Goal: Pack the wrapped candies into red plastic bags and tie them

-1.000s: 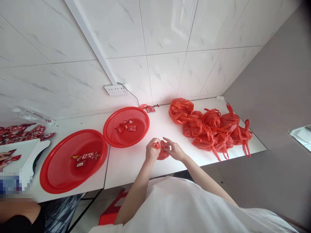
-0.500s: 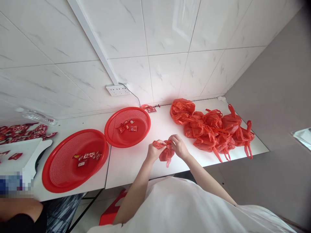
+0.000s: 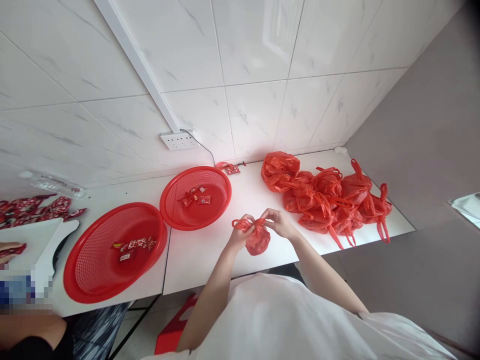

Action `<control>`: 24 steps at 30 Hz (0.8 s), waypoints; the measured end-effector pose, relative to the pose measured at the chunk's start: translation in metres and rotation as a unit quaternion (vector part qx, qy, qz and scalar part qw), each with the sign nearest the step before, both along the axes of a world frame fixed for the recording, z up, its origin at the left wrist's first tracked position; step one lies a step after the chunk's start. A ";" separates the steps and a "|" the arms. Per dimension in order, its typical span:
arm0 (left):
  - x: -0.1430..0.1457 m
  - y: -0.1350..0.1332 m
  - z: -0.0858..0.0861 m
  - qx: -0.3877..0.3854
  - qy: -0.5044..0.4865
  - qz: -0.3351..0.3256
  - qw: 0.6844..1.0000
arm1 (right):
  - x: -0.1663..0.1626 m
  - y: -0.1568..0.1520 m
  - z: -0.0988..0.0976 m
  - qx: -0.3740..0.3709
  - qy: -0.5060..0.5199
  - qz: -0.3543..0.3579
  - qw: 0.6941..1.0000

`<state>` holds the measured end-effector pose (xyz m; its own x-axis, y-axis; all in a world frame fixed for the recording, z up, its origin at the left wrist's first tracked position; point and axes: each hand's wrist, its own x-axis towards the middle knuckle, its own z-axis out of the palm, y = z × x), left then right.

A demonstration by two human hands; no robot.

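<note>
Over the white table (image 3: 210, 255) I hold a small red plastic bag (image 3: 258, 240) by its handles. My left hand (image 3: 240, 234) pinches the left handle and my right hand (image 3: 278, 222) pinches the right one, both closed. The bag's bulging body hangs between them, just above the tabletop.
A heap of several tied red bags (image 3: 326, 197) lies to the right. Two red mesh baskets hold a few red-wrapped sweets: the nearer one (image 3: 195, 197) and a bigger one (image 3: 112, 252) on the left. Another person's hand (image 3: 9, 248) shows at the far left, beside loose red packets (image 3: 33, 207).
My hands have drawn slightly apart and pulled the two handles outward. The bag has turned so its rounded body hangs below my fingers.
</note>
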<state>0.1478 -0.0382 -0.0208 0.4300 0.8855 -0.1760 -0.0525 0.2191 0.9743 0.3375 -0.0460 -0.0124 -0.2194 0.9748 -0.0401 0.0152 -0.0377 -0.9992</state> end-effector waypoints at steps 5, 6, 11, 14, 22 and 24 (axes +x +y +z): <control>-0.017 0.007 0.019 -0.112 -0.034 -0.097 0.988 | 0.000 0.003 0.015 0.064 -0.026 0.060 0.996; -0.020 0.008 0.021 -0.116 -0.035 -0.111 0.986 | -0.001 0.004 0.017 0.059 -0.012 0.066 0.996; -0.027 0.009 0.020 -0.140 -0.044 -0.142 0.979 | -0.006 0.005 0.021 0.112 -0.084 0.079 0.987; -0.024 0.009 0.022 -0.134 -0.066 -0.105 0.983 | -0.010 0.005 0.023 0.174 -0.156 0.018 0.972; -0.006 0.008 0.018 0.007 -0.042 0.013 0.999 | -0.006 0.008 0.018 -0.031 0.045 0.104 0.993; -0.004 0.007 0.013 0.006 -0.040 0.032 0.999 | -0.003 0.008 0.017 -0.055 0.077 0.107 0.990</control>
<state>0.1437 -0.0310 -0.0076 0.3845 0.9136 -0.1321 -0.1442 0.2008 0.9690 0.3348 -0.0382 0.0043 -0.4328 0.8966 -0.0938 -0.1169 -0.1589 -0.9803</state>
